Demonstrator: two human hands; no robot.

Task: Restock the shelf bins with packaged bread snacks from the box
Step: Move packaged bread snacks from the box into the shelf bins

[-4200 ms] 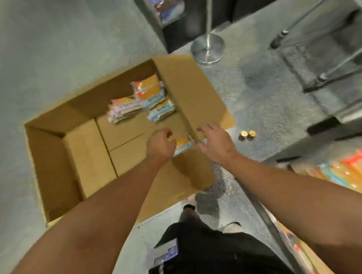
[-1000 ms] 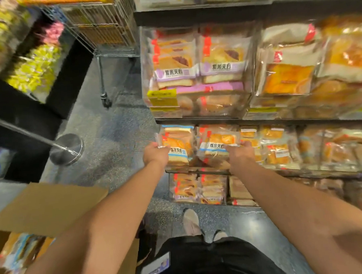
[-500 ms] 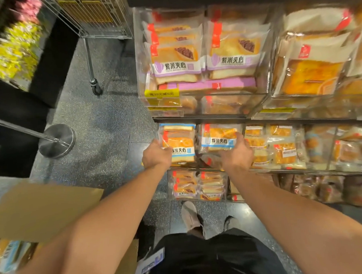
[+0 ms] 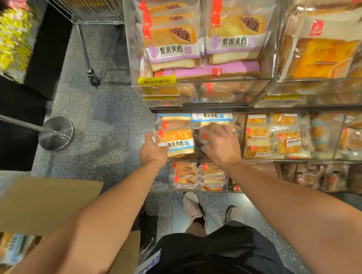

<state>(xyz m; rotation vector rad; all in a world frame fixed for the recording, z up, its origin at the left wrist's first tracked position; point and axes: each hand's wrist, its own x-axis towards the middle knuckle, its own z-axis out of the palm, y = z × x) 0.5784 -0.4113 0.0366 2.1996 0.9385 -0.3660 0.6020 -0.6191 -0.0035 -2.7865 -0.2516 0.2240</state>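
At centre frame, against the middle shelf, both hands are working at the clear bin [image 4: 200, 155] that is being restocked. The left hand [image 4: 152, 150] is lying at the bin's left edge with its fingers curling onto the left border of the blue-banded bread packet [image 4: 177, 140], which is standing upright with its printed face toward the camera and its long axis running up the frame; whether those fingers are truly pinching the wrapper or only steadying it cannot be told. The right hand [image 4: 220, 144] is hovering just right of that packet with fingers spread and relaxed, grasping nothing visible, over the darker right half of the bin. A second packet [image 4: 211, 117] of the same kind is sitting behind, toward the shelf's back, showing only its blue top band. Judged from this, the coming move is turning on the gap at the bin's right half: it is lying directly beneath the right fingers, so the right hand is the nearer one for settling stock there. Counted: two hands, two blue-banded packets clearly readable in this bin. More packets are waiting in the cardboard box [image 4: 46, 204] at lower left, where their number cannot be told.
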